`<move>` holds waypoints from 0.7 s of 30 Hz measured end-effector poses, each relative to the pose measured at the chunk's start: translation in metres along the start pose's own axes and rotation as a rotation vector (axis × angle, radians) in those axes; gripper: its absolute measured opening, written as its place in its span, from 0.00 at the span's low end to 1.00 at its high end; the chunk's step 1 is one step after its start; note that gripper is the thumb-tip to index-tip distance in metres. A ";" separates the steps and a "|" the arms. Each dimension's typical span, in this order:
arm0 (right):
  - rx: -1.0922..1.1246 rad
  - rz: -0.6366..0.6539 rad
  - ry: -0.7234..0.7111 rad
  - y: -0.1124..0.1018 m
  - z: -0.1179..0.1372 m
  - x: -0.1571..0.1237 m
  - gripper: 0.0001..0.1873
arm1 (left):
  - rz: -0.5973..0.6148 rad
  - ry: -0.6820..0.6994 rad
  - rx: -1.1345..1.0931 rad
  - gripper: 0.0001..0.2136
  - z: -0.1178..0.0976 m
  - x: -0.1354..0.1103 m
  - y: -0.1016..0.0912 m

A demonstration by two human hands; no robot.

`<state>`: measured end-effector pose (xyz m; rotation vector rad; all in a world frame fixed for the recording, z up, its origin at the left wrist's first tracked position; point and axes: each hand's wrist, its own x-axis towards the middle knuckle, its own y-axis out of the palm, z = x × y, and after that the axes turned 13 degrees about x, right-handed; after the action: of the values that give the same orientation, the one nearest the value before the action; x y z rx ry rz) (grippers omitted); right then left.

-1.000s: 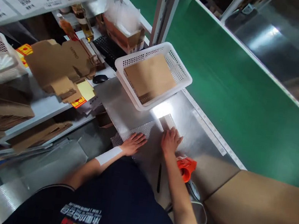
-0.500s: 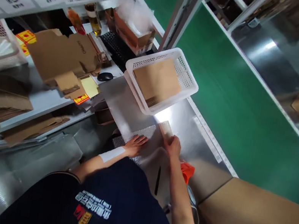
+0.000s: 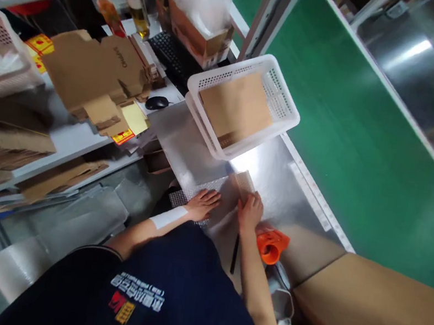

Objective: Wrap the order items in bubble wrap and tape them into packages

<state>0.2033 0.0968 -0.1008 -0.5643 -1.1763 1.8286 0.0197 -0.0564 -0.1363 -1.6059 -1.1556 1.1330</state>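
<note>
My left hand lies flat with its fingers stretched out on a sheet of bubble wrap on the metal tabletop. Beside it, my right hand is closed around the near end of a small, flat bubble-wrapped package, whose contents I cannot make out. The package rests at the right side of the sheet. Just right of my right wrist stands an orange tape dispenser. A thin black tool, its kind unclear, lies partly under my right forearm.
Stacked white baskets holding a flat cardboard piece stand beyond my hands. To the left are a mouse, a keyboard and flattened cardboard. A large carton borders the right side; a shelf post rises behind.
The view has shifted a little, showing more of the orange dispenser. My right hand and the package have moved slightly left toward the bubble wrap sheet. My left hand stays flat on it.
</note>
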 end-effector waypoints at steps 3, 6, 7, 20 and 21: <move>0.028 -0.006 -0.003 0.009 0.031 -0.033 0.14 | -0.009 0.001 -0.017 0.34 0.000 0.000 0.001; 0.109 0.076 0.062 0.017 0.053 -0.052 0.16 | -0.054 -0.006 -0.056 0.35 0.002 -0.001 0.003; 0.131 0.101 0.088 0.018 0.057 -0.054 0.17 | -0.065 -0.003 -0.069 0.35 0.003 -0.001 0.004; 0.127 0.448 0.083 0.002 0.035 0.010 0.34 | 0.018 -0.021 0.006 0.31 0.014 -0.037 -0.021; 0.149 0.489 0.092 0.003 0.035 0.011 0.33 | 0.026 -0.042 0.011 0.31 0.017 -0.045 -0.021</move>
<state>0.1708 0.0885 -0.0866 -0.8969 -0.8791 2.2495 -0.0090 -0.0930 -0.1121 -1.5996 -1.1565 1.1927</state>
